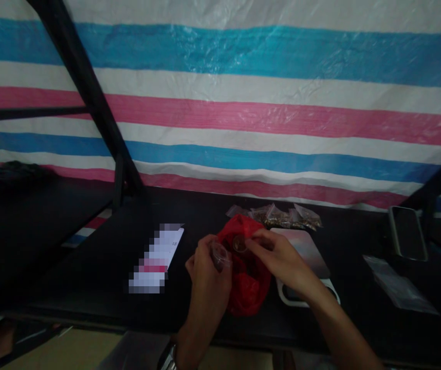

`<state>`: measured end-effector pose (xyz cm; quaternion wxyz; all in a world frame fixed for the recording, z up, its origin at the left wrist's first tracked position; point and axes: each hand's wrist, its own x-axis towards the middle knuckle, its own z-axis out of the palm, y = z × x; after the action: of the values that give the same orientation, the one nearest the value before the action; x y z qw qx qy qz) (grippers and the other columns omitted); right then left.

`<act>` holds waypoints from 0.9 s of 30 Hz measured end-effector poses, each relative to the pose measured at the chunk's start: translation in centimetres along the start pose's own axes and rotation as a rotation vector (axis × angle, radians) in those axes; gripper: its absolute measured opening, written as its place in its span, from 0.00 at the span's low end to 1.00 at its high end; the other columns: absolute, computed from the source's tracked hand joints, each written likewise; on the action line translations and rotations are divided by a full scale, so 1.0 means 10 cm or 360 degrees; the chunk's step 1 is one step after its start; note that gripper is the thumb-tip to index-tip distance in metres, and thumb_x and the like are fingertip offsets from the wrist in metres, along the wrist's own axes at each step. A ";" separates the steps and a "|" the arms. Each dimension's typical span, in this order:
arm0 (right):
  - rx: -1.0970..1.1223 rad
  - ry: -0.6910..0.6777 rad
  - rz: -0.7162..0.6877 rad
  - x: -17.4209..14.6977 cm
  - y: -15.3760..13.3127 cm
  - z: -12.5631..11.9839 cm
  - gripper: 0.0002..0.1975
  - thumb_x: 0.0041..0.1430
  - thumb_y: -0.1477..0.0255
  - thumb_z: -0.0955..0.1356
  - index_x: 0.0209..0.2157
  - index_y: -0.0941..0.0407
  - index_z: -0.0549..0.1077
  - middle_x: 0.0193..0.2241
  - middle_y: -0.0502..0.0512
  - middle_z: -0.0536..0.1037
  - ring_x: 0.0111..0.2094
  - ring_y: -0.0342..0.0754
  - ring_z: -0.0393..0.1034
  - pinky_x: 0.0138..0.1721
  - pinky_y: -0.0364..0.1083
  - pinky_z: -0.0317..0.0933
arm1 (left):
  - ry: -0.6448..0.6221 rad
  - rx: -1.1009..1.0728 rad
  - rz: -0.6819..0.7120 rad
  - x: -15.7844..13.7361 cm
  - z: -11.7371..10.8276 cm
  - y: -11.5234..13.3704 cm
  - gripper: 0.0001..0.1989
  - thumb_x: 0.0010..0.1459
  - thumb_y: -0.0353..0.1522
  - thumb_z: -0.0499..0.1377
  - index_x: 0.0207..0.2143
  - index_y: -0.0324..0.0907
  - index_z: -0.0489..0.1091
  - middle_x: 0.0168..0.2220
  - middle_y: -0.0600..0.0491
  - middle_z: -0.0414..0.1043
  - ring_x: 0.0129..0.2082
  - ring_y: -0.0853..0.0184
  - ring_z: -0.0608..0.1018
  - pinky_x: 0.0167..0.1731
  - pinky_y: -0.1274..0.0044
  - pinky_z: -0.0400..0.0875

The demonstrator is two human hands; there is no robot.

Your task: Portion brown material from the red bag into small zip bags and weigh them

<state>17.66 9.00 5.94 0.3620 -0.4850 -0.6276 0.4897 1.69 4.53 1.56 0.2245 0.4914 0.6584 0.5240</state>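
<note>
An opened red plastic bag lies on the black tabletop between my hands. My left hand is closed at its left side, fingers wrapped round a small clear plastic bag. At the red bag's mouth, my right hand has thumb and fingertips pinched together. Close to those fingertips shows a small round, see-through thing; I cannot tell whether they grip it. Under my right forearm sits a white scale with a shiny square plate. Several small clear bags with brownish bits lie behind the red bag.
To the left lies a white paper slip, partly blurred out. Flat clear zip bags and a phone are on the right. Slanted black metal bars frame the table, with a striped plastic sheet behind.
</note>
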 end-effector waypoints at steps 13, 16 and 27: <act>-0.0643 0.0204 -0.0719 -0.19 -0.24 0.23 0.17 0.58 0.83 0.74 0.45 0.49 0.78 0.46 0.50 0.81 0.46 0.48 0.76 0.51 0.47 0.68 | -0.0189 0.0197 0.0553 -0.01 0.01 -0.18 0.18 0.66 0.31 0.54 0.58 0.46 0.64 0.51 0.46 0.73 0.50 0.54 0.75 0.52 0.58 0.69; -0.0685 0.0209 -0.0808 -0.20 -0.26 0.25 0.17 0.59 0.83 0.74 0.46 0.50 0.78 0.47 0.50 0.81 0.49 0.49 0.77 0.54 0.48 0.68 | -0.0178 0.0119 0.0514 0.01 0.01 -0.21 0.19 0.65 0.30 0.54 0.58 0.46 0.65 0.52 0.46 0.74 0.52 0.55 0.75 0.54 0.57 0.69; -0.0893 0.0398 -0.0620 -0.15 -0.17 0.13 0.11 0.63 0.76 0.73 0.46 0.51 0.78 0.46 0.54 0.81 0.46 0.53 0.77 0.50 0.51 0.69 | -0.0016 -0.0178 -0.0051 0.08 -0.17 -0.02 0.21 0.62 0.44 0.58 0.53 0.43 0.67 0.45 0.45 0.76 0.45 0.52 0.79 0.50 0.57 0.73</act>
<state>16.39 7.17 7.28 0.3753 -0.4928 -0.7691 0.1573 -0.12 4.42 2.17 0.2634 0.4702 0.6347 0.5539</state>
